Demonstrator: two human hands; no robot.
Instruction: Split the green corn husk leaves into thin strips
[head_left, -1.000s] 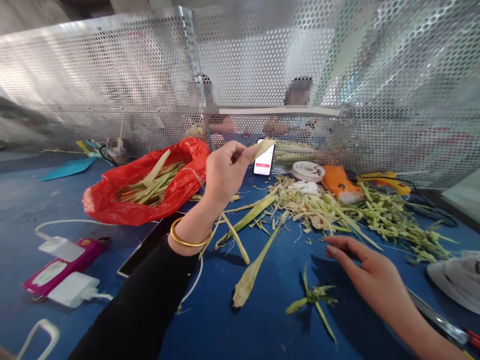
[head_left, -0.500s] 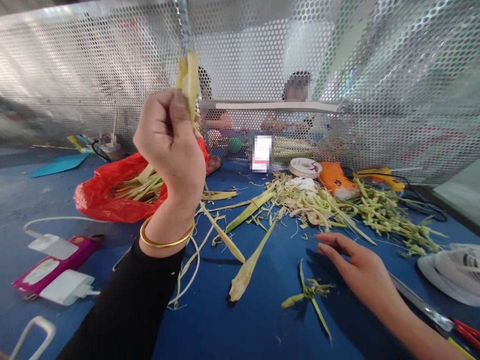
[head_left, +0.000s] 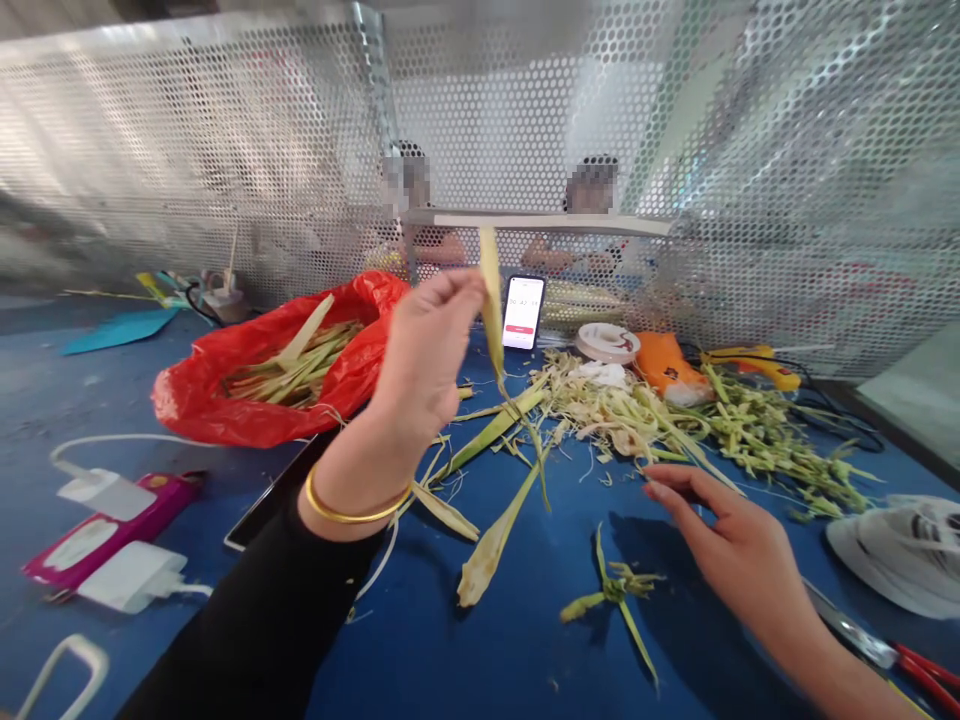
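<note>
My left hand, with a gold bangle at the wrist, pinches a pale yellow-green leaf strip between thumb and fingers. The strip stands upright above the table, its thin tail hanging down to the right. My right hand hovers low over the blue table, fingers extended and lightly bent, thumb near the index finger; I see nothing in it. Left of it lies a small green bundle of knotted leaf pieces. A longer leaf strip with a broad end lies between the hands.
A red plastic bag of leaf strips sits left, near a purple power strip. A phone leans against the perforated metal screen. Leaf scraps, a tape roll and red-handled pliers are right. Two people sit behind the screen.
My left hand has come down and to the right with the leaf strip, uncovering more of the red bag. My right hand has barely moved.
</note>
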